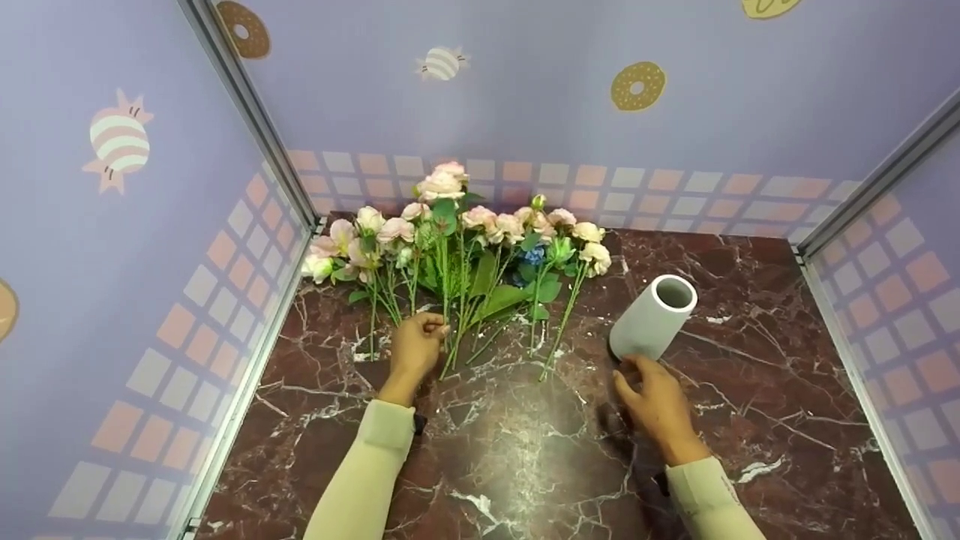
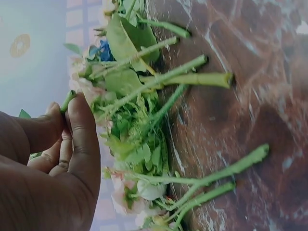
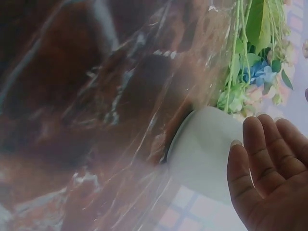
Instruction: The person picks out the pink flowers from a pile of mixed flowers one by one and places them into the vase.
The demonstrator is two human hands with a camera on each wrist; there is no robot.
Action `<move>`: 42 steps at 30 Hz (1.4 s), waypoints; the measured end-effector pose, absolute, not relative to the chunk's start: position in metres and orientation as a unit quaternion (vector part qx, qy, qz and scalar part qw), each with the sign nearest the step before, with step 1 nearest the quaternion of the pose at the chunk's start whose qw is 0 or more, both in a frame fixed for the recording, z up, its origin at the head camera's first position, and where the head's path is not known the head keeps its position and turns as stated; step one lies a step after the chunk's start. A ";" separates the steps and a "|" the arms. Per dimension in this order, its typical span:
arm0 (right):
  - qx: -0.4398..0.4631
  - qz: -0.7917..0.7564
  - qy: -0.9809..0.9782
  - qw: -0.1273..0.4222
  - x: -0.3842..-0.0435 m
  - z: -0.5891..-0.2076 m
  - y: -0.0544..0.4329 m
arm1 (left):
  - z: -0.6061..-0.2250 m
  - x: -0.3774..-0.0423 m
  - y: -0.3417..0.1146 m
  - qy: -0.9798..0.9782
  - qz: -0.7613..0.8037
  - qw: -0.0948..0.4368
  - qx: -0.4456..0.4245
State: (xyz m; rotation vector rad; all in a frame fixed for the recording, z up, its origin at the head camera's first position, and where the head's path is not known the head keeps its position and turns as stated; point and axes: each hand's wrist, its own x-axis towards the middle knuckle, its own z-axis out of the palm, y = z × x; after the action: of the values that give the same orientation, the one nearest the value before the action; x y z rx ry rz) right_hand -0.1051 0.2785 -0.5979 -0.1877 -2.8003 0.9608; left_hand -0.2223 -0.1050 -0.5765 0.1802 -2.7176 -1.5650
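Note:
My left hand [image 1: 418, 346] pinches a green flower stem [image 2: 69, 100] between thumb and fingers, the cut end poking out just above the fingertips. In the head view this stem runs up toward a tall pale pink rose [image 1: 442, 184], which stands higher than the other blooms. To the right, a white cylindrical vase [image 1: 646, 327] stands upright on the table, its round mouth facing up. My right hand [image 1: 658, 401] is beside the vase's near side with relaxed fingers, and the right wrist view [image 3: 272, 168] shows the palm holding nothing. Whether a fingertip touches the vase I cannot tell.
Several pink and white flowers [image 1: 396, 231] lie in a row along the back of the dark red marbled table [image 1: 517, 465], stems toward me. Among them are a blue flower [image 1: 534, 253] and broad green leaves [image 1: 501, 301]. Purple patterned walls [image 1: 525, 90] enclose three sides.

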 end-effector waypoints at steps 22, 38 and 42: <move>-0.034 0.390 -0.916 0.082 -0.124 -0.598 0.255 | -0.570 -0.213 -0.083 -0.857 -0.515 0.004 0.016; -0.043 0.529 -0.846 0.057 -0.135 -0.603 0.253 | -0.572 -0.205 -0.069 -0.882 -0.471 0.024 -0.014; -0.086 0.548 -0.832 0.019 -0.136 -0.595 0.248 | -0.572 -0.201 -0.064 -0.878 -0.478 0.005 -0.017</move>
State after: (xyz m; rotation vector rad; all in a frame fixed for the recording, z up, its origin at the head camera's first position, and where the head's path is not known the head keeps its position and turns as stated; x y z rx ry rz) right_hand -0.1361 0.2479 -0.5955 -0.2677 -2.5814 1.7022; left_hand -0.2013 -0.0637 -0.5722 -0.0543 -2.7506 -1.4981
